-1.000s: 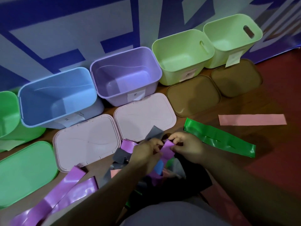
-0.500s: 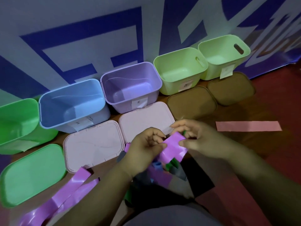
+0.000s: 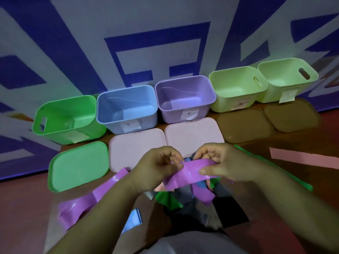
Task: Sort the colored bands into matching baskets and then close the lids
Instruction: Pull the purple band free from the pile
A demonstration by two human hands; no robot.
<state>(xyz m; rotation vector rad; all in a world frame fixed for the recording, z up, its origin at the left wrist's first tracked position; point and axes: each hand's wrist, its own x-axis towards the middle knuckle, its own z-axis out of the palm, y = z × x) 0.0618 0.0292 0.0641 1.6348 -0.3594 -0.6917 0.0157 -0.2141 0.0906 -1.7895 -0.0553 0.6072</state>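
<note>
Two hands have pulled the purple band (image 3: 190, 173) out longer.
The left hand (image 3: 159, 167) pinches one end with curled fingers; the band, spread wider than before, hangs over the pile of bands (image 3: 170, 198); the right hand (image 3: 220, 162) clamps its other end with thumb and fingers.

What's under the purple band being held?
A pile: a green band, a blue band, a grey band and a second purple band show below the held band. It, the left hand and the right hand cover the rest.
</note>
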